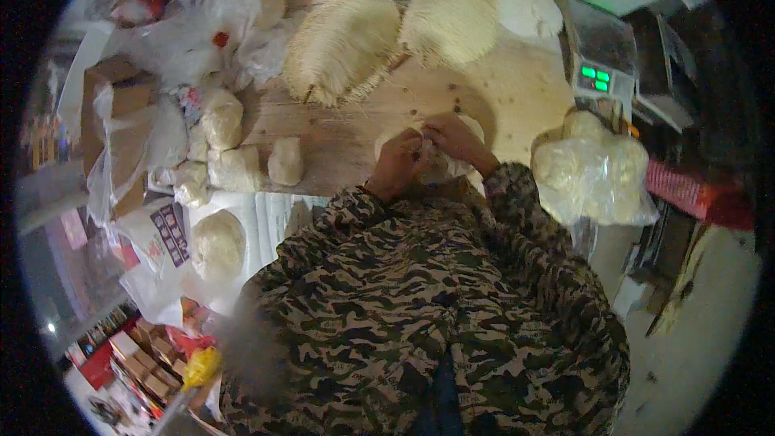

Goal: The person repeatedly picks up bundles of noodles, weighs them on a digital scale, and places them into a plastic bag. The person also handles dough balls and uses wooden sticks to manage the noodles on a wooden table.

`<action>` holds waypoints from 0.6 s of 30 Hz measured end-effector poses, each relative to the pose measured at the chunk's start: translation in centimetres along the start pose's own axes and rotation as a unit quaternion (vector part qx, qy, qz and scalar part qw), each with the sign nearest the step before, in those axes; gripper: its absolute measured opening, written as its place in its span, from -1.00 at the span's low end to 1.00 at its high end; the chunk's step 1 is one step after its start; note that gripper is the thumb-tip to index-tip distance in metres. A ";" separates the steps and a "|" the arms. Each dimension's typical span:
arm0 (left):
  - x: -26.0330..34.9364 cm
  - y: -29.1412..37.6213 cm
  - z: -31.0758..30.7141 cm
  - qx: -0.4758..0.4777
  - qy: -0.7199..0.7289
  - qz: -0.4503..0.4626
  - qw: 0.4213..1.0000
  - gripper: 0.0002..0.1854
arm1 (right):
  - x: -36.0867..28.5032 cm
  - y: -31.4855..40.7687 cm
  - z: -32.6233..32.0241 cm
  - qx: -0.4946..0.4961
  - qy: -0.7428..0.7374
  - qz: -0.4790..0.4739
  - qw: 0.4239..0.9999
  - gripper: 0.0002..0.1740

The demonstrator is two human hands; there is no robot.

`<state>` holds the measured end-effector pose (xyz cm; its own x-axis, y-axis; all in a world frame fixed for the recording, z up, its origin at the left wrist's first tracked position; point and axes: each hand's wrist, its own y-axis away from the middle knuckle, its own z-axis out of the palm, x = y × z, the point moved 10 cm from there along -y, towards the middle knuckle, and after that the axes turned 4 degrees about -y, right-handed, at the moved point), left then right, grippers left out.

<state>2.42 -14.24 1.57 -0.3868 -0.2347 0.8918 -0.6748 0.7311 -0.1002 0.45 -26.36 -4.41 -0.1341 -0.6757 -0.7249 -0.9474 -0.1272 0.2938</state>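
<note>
Close in front of my body, a clear plastic bag (437,165) with pale contents sits at the table's near edge, partly hidden by my hands and sleeves. My left hand (396,160) pinches gathered plastic at its top. From the other side, my right hand (457,138) grips the same gathered plastic, fingertips nearly touching the left ones. Exactly how the plastic is folded between the fingers is too blurred to tell. Beyond the hands lie two bundles of pale noodle-like strands, one large bundle (342,45) to the left and a rounder bundle (449,27) beside it.
Several filled plastic bags (233,166) stand on the wooden table (339,145) at left. A large clear bag of pale contents (590,172) stands at right, near a digital scale (602,54) with lit green digits. A cardboard box (118,97) is far left.
</note>
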 end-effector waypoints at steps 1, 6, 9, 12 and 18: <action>1.3 -0.1 -0.4 0.038 -0.025 0.055 0.997 -0.85 | 0.0 -0.5 0.9 -0.029 0.013 -0.022 0.999 -0.67; -1.7 -0.8 1.0 -0.033 0.123 -0.095 0.987 -0.88 | -1.6 1.4 -1.8 0.111 -0.065 -0.056 0.990 -0.67; -3.8 -0.8 0.8 -0.069 0.096 -0.183 0.976 -0.85 | -1.1 5.8 -3.7 0.239 -0.117 0.015 0.964 -0.64; -5.4 -0.8 2.1 -0.099 0.253 -0.304 0.913 -0.81 | -0.8 8.2 -0.4 0.167 -0.297 0.098 0.935 -0.63; -5.1 -1.1 2.4 -0.140 0.146 -0.336 0.920 -0.80 | -2.5 8.3 1.5 0.239 -0.377 0.084 0.891 -0.63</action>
<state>3.58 -15.38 -3.97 0.2718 -0.5422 0.7951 -0.4962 0.6290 0.5985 -7.52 -24.64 -1.11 -0.2719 0.0476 -0.9611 -0.8866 0.3760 0.2694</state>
